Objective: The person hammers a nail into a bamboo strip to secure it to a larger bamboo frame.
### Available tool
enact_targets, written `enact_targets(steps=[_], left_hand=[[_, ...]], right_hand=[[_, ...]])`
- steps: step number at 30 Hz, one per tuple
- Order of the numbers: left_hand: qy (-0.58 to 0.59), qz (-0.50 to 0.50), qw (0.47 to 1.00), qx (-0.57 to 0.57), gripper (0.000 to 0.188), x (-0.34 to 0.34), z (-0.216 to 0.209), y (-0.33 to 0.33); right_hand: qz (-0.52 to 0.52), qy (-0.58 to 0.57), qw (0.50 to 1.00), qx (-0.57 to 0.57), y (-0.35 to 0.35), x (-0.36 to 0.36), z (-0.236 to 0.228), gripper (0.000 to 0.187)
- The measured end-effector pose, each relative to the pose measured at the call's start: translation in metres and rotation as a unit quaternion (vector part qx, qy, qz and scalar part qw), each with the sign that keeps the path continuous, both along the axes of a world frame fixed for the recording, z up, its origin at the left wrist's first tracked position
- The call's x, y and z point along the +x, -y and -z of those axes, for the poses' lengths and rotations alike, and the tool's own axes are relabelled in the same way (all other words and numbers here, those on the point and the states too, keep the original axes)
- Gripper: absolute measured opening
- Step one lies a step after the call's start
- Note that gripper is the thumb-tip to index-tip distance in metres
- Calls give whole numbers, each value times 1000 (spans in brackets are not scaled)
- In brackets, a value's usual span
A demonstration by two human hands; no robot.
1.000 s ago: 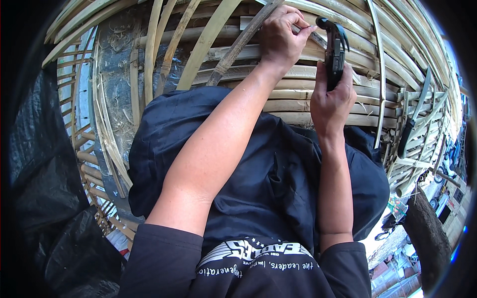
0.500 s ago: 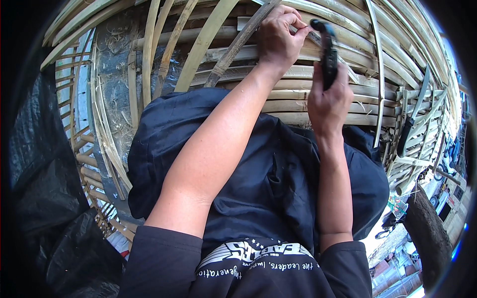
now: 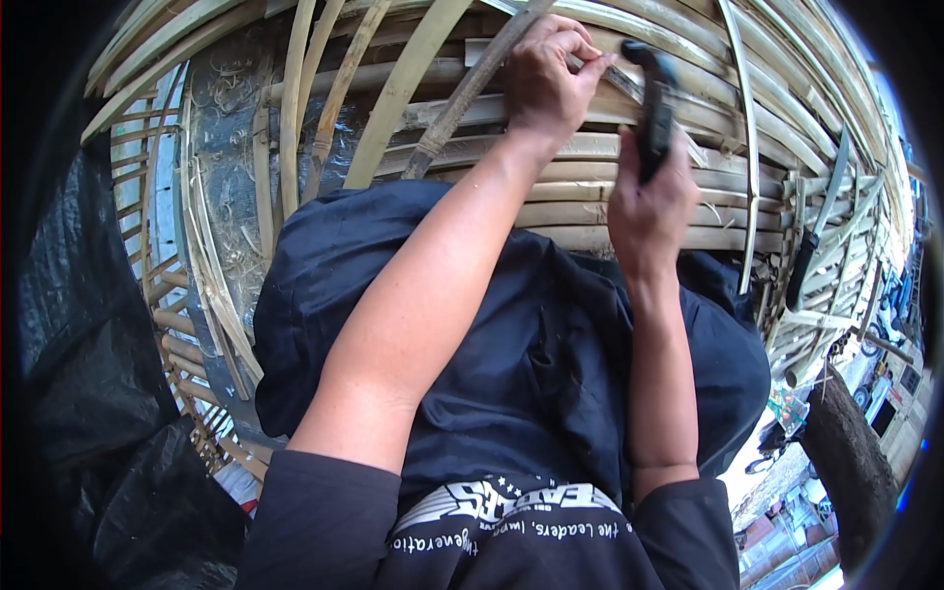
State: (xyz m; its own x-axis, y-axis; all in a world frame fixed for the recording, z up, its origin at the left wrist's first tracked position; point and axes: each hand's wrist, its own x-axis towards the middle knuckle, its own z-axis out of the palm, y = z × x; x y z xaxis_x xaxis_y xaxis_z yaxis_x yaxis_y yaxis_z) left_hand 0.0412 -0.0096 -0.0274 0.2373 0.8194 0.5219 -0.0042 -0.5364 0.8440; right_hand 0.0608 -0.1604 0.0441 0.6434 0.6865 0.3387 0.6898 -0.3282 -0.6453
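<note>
my left hand (image 3: 551, 74) is up against the stack of bamboo slats (image 3: 551, 211), fingers pinched together on a thin bamboo strip (image 3: 615, 79) that lies across the top of the stack. just right of that hand, my right hand (image 3: 649, 202) has its fingers clamped around the dark handle of a knife (image 3: 654, 108), which stands nearly upright with its top end right beside the strip. whether the blade touches the strip i cannot tell; my fingers cover the spot.

a long grey stick (image 3: 462, 98) runs slanting under my left hand and down over the slats. left of the stack, curved bamboo ribs (image 3: 295, 108) fan upward over a dark floor littered with shavings (image 3: 231, 187). right of the stack, another dark-handled blade (image 3: 816, 226) lies among loose strips. my dark blue lap (image 3: 531, 364) hides the lower slats, and black plastic sheeting (image 3: 88, 393) fills the far left, its folds hard to make out.
</note>
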Motion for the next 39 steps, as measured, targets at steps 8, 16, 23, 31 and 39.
enact_targets(steps=[8,16,23,31,39], left_hand=[[-46,19,998,-25,16,-3,-15,1],[-46,14,999,-2,19,-6,-21,9],[-18,6,1000,-3,19,-4,-10,0],[-10,22,999,-22,18,-5,-12,2],[9,0,1000,30,18,4,-5,-4]], right_hand=[[-23,18,999,23,-4,-1,3,26],[25,-38,998,40,-1,-6,-6,25],[13,38,998,50,-3,1,1,26],[16,3,999,37,-3,-2,6,26],[30,36,995,91,-5,-1,3,30]])
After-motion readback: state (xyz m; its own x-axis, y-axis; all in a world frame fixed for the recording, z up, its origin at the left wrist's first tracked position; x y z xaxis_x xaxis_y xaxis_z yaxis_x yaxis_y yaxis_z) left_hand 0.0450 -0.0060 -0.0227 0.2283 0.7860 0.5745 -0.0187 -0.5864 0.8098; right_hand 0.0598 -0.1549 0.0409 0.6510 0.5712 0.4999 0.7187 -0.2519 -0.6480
